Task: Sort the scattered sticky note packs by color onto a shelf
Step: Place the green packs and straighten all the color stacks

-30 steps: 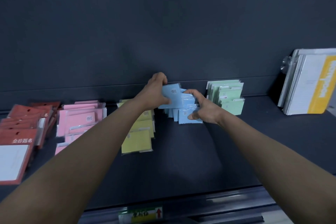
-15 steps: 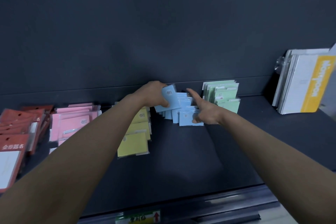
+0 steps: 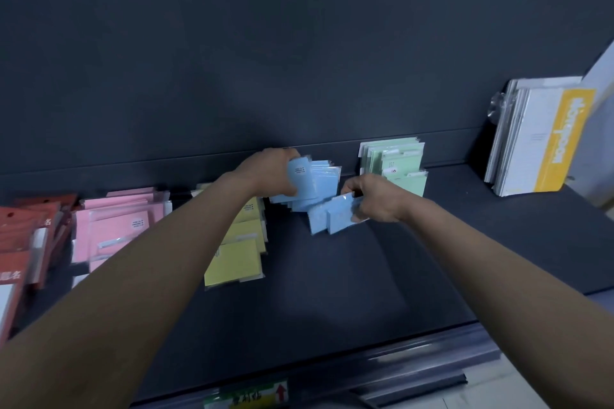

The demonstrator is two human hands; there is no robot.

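Note:
On the dark shelf [image 3: 332, 292] the sticky note packs stand in color groups against the back wall. My left hand [image 3: 269, 173] grips the upright bunch of blue packs [image 3: 315, 183] from the left side. My right hand [image 3: 375, 197] pinches two more blue packs [image 3: 332, 217] that lean low in front of that bunch. Pink packs [image 3: 116, 222] lie at the left, yellow packs [image 3: 237, 256] partly under my left forearm, and green packs [image 3: 395, 159] stand just behind my right hand.
Red packaged items [image 3: 23, 232] fill the far left of the shelf. White and yellow booklets [image 3: 538, 139] lean upright at the far right. A price label [image 3: 246, 397] sits on the shelf's front rail. Bare shelf surface lies in front of the blue and green groups.
My right hand went from pointing at the blue packs to pinching the two front ones and drawing them slightly right. My left hand kept its hold on the blue bunch.

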